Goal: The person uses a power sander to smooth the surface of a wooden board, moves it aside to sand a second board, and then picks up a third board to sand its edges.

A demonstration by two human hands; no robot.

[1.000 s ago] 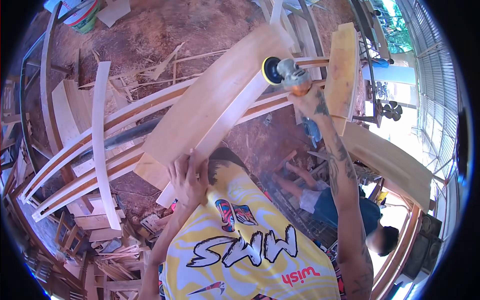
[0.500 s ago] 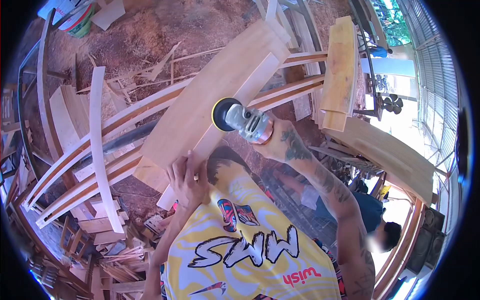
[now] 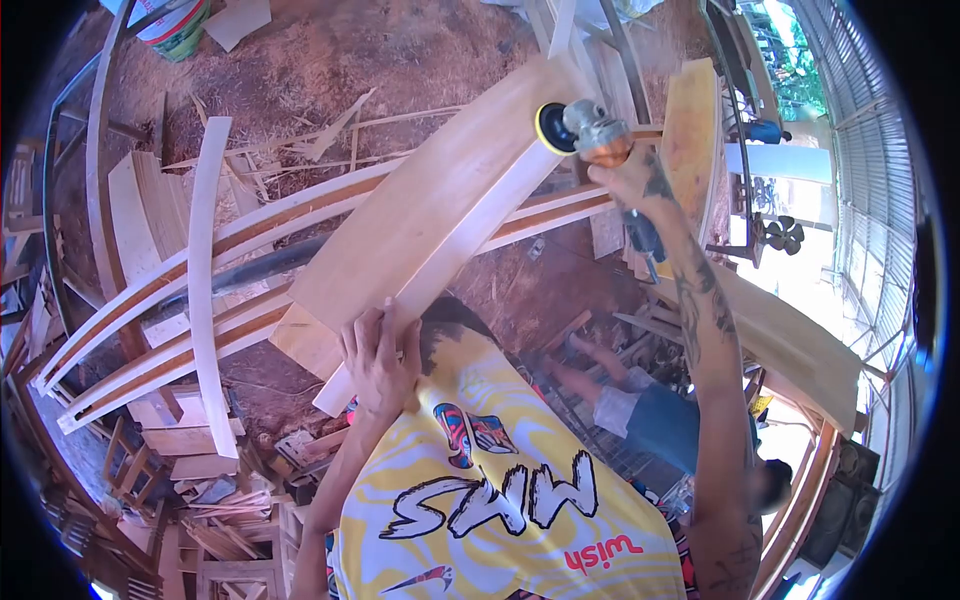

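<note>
My right hand [image 3: 630, 178] is closed around the body of an angle grinder [image 3: 597, 130] fitted with a round black sanding pad [image 3: 551, 128] that has a yellow rim. The pad is over the far end of a long, wide wooden board [image 3: 400, 215], right by its long edge. A paler narrow strip [image 3: 490, 203] runs along that edge, on the side nearer me. At the near end, my left hand [image 3: 380, 355] grips the edge of the board, fingers over the top and thumb on the near side.
Long curved wooden rails [image 3: 290, 215] pass beneath the board. Across them at left lies a pale curved strip [image 3: 205, 290]. Wood offcuts [image 3: 215, 500] litter the floor at lower left. To the right, another person [image 3: 660, 420] is near a large curved panel [image 3: 790, 340].
My right hand has carried the grinder away from me, up and right along the board toward its far end. My left hand keeps its grip at the near end.
</note>
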